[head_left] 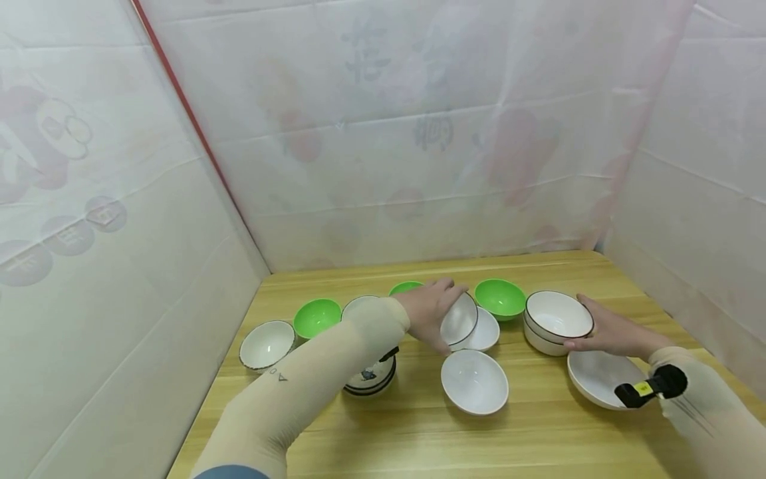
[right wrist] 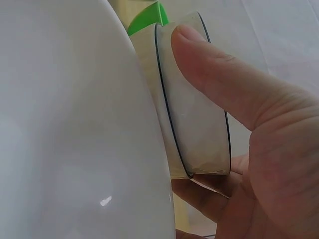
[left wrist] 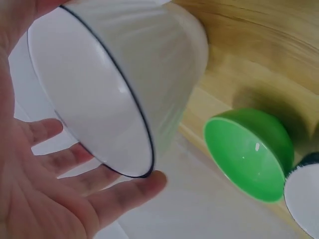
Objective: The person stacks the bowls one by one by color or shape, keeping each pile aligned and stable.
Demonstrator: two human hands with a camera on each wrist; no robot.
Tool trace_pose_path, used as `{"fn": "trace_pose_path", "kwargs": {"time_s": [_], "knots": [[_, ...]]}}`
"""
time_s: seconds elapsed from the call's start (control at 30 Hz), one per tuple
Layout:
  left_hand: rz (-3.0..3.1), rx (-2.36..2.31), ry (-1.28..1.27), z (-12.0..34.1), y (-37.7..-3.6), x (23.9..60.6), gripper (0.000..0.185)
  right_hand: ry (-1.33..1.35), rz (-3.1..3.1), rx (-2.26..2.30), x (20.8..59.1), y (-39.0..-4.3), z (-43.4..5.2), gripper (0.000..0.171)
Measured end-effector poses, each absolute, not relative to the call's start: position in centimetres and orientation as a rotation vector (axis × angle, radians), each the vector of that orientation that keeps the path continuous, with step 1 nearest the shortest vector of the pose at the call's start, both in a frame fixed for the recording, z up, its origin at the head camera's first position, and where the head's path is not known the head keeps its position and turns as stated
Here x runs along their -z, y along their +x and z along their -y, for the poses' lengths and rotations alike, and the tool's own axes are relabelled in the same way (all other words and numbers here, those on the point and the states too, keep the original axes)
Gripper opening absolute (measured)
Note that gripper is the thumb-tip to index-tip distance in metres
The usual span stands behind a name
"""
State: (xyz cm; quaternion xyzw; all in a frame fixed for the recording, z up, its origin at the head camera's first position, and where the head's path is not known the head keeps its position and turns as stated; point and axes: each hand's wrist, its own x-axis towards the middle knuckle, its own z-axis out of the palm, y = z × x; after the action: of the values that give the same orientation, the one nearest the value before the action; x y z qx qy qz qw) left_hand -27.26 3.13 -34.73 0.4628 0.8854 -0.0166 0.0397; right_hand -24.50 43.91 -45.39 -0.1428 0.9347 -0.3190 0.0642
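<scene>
My left hand grips a white dark-rimmed bowl, tilted on its side above a plain white bowl. In the left wrist view that tilted bowl is held between thumb and fingertips. My right hand holds the top of two stacked dark-rimmed white bowls, thumb on the rim. The right wrist view shows the thumb pressed on that stack's rim.
On the wooden table stand green bowls, a white bowl in the middle, a wide white bowl under my right wrist, a patterned stack and a dark-rimmed bowl at left. White sheeting walls three sides.
</scene>
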Motion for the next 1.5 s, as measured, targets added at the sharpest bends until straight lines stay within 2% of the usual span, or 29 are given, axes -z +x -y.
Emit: {"fn": "trace_pose_path", "kwargs": {"time_s": [0.53, 0.8, 1.1, 1.27, 1.5], "knots": [[-2.813, -0.092, 1.412, -6.1, -28.3, 34.0, 0.102, -0.496, -2.848, 0.929, 45.7, -25.0, -42.8, 0.109], [-2.803, -0.213, 1.369, -11.8, -28.2, 33.4, 0.097, -0.497, -2.862, 0.896, 45.2, -24.7, -43.8, 0.103], [-2.966, -0.287, 1.324, -18.6, -27.2, 35.9, 0.097, -0.487, -2.835, 0.937, 45.9, -23.8, -44.6, 0.094], [-3.056, -0.328, 1.283, -20.9, -26.6, 36.7, 0.097, -0.396, -2.819, 0.919, 45.4, -23.4, -44.9, 0.095], [-3.084, -0.288, 1.244, -22.9, -26.2, 37.6, 0.097, -0.408, -2.838, 0.885, 45.2, -23.0, -44.9, 0.081]]}}
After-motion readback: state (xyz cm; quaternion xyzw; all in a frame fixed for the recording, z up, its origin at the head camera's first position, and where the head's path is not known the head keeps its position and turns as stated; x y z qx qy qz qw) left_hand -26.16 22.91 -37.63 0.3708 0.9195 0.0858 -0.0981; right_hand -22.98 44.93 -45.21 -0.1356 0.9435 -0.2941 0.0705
